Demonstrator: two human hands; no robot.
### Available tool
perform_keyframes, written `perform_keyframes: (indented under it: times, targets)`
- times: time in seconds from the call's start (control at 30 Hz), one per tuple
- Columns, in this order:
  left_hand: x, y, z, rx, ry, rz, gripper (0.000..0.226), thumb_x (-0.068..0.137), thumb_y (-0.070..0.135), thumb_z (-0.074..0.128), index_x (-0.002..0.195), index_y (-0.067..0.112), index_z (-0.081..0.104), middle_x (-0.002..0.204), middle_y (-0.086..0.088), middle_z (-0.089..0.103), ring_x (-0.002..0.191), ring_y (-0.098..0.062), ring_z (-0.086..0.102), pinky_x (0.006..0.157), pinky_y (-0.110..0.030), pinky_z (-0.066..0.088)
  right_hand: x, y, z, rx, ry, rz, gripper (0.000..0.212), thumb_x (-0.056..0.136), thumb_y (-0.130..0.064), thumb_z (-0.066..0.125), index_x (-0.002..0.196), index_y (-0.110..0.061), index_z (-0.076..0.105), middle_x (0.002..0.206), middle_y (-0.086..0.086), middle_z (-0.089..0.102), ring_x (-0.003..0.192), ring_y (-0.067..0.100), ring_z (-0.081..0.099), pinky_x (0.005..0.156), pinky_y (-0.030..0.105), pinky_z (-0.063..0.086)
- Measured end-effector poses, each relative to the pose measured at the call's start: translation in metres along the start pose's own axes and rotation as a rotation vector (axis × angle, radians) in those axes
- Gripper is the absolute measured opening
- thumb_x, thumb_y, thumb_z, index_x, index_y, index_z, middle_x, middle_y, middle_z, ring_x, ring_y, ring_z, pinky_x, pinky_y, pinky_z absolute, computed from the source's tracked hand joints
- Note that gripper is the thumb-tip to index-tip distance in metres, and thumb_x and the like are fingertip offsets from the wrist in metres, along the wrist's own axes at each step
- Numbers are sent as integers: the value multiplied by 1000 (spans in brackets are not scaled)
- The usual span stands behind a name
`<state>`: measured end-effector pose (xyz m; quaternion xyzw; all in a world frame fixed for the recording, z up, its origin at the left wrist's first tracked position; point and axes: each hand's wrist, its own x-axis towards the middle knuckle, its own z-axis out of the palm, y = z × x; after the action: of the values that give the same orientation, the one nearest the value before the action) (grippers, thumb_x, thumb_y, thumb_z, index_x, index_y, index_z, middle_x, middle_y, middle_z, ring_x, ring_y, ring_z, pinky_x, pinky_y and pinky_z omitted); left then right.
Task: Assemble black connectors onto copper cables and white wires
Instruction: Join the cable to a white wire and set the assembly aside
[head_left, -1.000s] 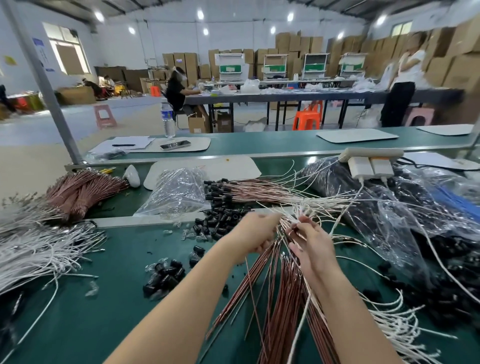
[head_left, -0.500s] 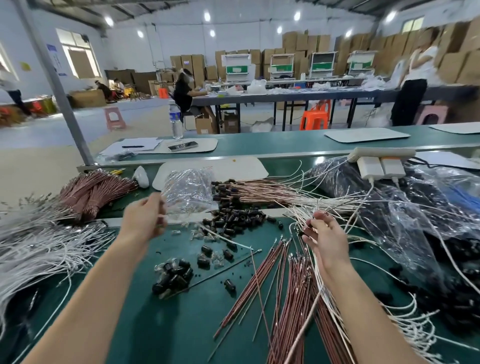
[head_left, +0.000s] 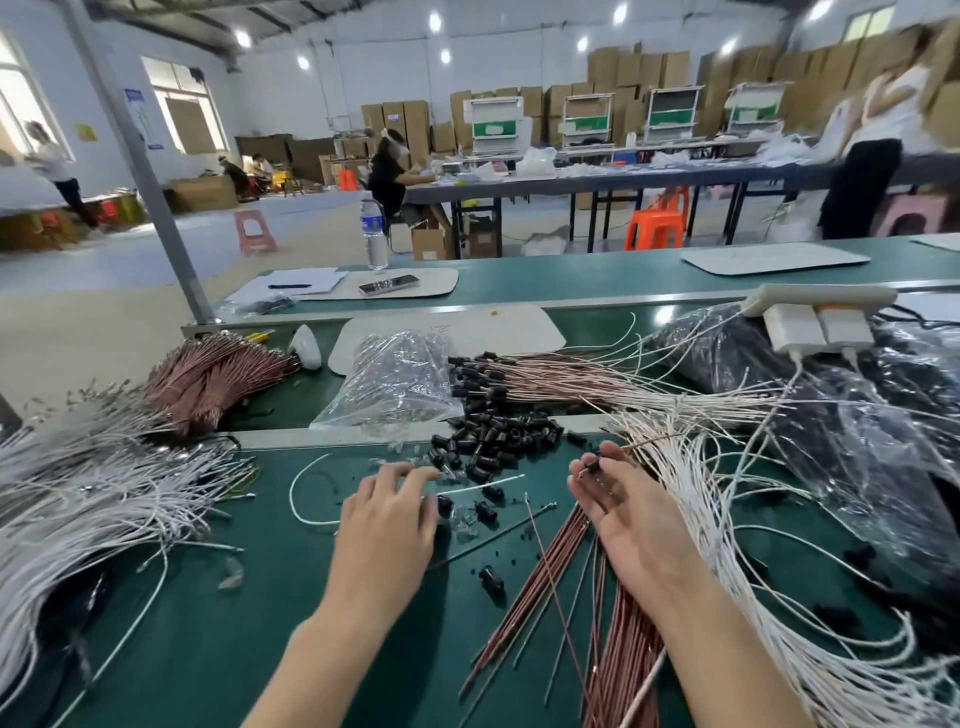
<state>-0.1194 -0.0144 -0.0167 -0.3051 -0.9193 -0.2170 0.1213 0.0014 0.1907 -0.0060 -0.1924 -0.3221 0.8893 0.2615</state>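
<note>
A heap of black connectors (head_left: 498, 436) lies at the middle of the green bench (head_left: 249, 623), with a few loose ones just in front of it. My left hand (head_left: 389, 514) hovers flat, fingers spread, beside a loose white wire (head_left: 311, 499) and those loose connectors. My right hand (head_left: 618, 509) is turned palm-left and pinches a small black connector (head_left: 592, 464) at its fingertips, with a thin copper cable running off to the right from it. Bare copper cables (head_left: 571, 597) fan out below my right hand. White wires (head_left: 727, 519) sweep along its right side.
Finished cables with connectors (head_left: 519, 374) lie behind the heap, next to a clear plastic bag (head_left: 400, 384). A copper bundle (head_left: 218, 374) and a big pile of white wires (head_left: 78, 493) fill the left. Black-filled bags (head_left: 883, 415) and a power strip (head_left: 821, 301) crowd the right.
My left hand came down from near the plastic bag to the middle of the bench. A loose white wire now lies there. My right hand dropped lower with its palm turned inward.
</note>
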Motion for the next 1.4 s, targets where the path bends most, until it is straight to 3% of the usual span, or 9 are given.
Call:
perform_keyframes:
  times: [0.1,0.23,0.43,0.6,0.9,1.4]
  targets:
    - [2,5,17,16,-43,-53,38,107,37,36,141,29,50,138,5,53,128,-17,47,108,-34,35,1,3,-3,-6,-15,-21,30,89,-9,65,118,0,62,94,13,72,86,23,74,85,35,62]
    - [2,1,26,36,-15,-45,31,106,40,37,124,32,60,116,10,58,109,-15,53,95,-32,39,5,4,-3,21,-21,4,29,81,-6,66,110,-2,69,98,16,75,89,26,75,78,32,63]
    - [-4,1,21,-109,130,57,16,99,30,57,104,23,71,99,10,56,91,-12,54,83,-30,39,6,5,-1,67,-13,44,27,89,-2,59,113,-5,70,101,15,75,90,27,75,74,34,64]
    - [-8,8,14,-307,295,176,23,96,36,53,103,21,68,94,17,62,88,1,50,81,-24,43,6,6,-1,132,-19,111,24,97,1,53,114,-6,69,109,18,74,94,29,75,80,38,63]
    - [-9,10,19,-329,250,270,23,96,41,51,99,26,68,90,22,58,86,-1,51,80,-23,42,4,11,4,121,-131,159,24,87,-2,61,101,-10,80,120,18,72,97,30,75,75,37,63]
    - [-12,11,13,-366,238,287,13,97,32,62,98,23,72,88,20,59,83,-6,56,73,-32,51,0,12,5,134,-122,171,29,88,-2,62,116,-6,68,123,20,71,96,28,75,74,34,63]
